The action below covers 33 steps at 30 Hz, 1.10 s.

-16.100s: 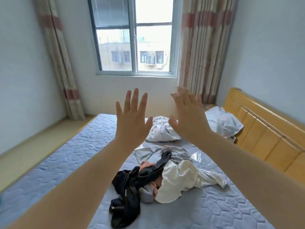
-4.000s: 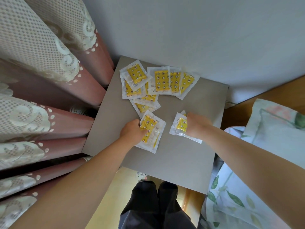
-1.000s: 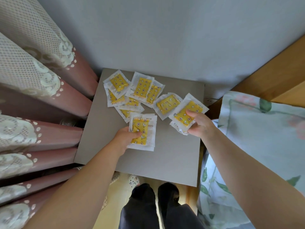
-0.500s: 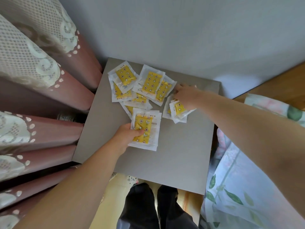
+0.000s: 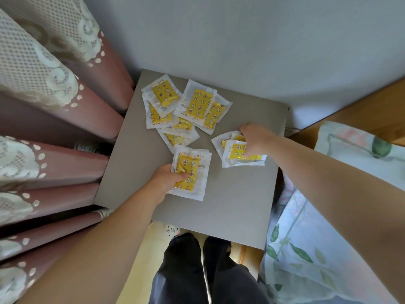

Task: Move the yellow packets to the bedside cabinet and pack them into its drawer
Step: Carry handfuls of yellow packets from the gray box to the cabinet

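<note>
Several yellow packets in clear wrappers lie on the grey top of the bedside cabinet [image 5: 236, 207]. A loose spread of packets [image 5: 184, 108] covers the far left of the top. My left hand [image 5: 164, 179] grips a small stack of packets [image 5: 192, 174] near the middle. My right hand [image 5: 255, 139] is closed on another small bunch of packets [image 5: 236, 152] to the right, resting on the top. No drawer shows in this view.
Pink curtains with white lace [image 5: 43, 106] hang close on the left. A grey wall [image 5: 241, 40] stands behind the cabinet. A floral pillow and bedding [image 5: 328, 216] and a wooden headboard [image 5: 361, 110] lie to the right. My dark trouser legs [image 5: 197, 270] stand at the front edge.
My right hand has drawn its bunch of packets back to the right and nearer, away from the spread. The left hand keeps its stack in the same place.
</note>
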Available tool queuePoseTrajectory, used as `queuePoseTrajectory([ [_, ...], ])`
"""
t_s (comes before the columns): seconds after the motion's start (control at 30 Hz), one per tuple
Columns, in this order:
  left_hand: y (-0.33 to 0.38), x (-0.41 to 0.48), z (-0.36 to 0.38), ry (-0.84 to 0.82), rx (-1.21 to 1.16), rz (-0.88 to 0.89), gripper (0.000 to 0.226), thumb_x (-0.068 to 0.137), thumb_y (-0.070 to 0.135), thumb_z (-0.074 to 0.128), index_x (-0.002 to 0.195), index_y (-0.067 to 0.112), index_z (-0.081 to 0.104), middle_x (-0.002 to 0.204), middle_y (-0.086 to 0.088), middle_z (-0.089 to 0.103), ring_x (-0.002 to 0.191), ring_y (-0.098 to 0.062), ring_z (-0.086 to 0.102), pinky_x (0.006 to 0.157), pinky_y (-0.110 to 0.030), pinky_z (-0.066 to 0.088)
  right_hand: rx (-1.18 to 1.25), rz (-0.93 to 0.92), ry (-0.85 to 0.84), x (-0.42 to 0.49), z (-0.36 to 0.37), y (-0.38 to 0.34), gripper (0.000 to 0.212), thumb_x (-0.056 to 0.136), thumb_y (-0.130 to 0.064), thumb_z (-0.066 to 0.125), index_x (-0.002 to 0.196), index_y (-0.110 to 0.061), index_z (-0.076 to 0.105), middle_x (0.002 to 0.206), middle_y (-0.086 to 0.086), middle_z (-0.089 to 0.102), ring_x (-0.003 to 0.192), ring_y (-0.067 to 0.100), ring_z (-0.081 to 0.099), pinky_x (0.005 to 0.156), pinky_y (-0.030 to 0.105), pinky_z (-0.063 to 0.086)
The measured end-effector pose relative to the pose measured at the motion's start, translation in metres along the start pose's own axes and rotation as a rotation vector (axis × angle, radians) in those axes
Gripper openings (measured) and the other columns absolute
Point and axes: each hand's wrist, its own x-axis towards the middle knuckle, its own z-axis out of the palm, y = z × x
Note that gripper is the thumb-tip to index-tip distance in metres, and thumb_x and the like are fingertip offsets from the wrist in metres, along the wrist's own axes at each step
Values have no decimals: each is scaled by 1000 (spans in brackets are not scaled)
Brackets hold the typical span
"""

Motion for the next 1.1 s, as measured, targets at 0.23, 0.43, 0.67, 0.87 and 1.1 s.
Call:
queuePoseTrajectory([
  [0.23,0,-24,6,-24,-62,19,18,85,4,68,101,13,64,98,-7,70,82,-19,68,71,-32,57,442,147,-13,-38,41,-17,39,70,-19,79,99,-10,56,95,3,59,83,21,55,67,27,42],
  [0.43,-1,-64,-7,-40,-24,116,18,87,2,65,100,14,64,94,-3,70,83,-19,67,72,-32,55,1740,357,-36,-111,67,-45,26,79,9,66,101,-4,65,89,14,72,81,30,71,69,42,59],
  [0.67,-8,-130,-34,-89,100,211,20,86,6,68,101,18,65,106,-5,70,97,-25,67,89,-40,53,2095,340,-4,-220,58,-94,23,86,-1,63,107,-12,64,86,5,75,81,24,72,71,43,55],
  [0.87,-52,-178,-74,-179,375,258,21,81,5,73,91,22,64,97,-2,70,94,-25,67,86,-38,53,2263,371,151,-307,91,-180,17,88,-2,61,100,-14,64,81,5,75,74,23,72,65,43,57],
  [1.1,-132,-245,-86,-376,631,194,26,78,1,74,99,15,68,100,-8,73,95,-29,69,91,-46,52,2512,583,280,-413,192,-265,37,85,-4,64,121,-12,60,115,11,68,100,30,67,77,48,54],
])
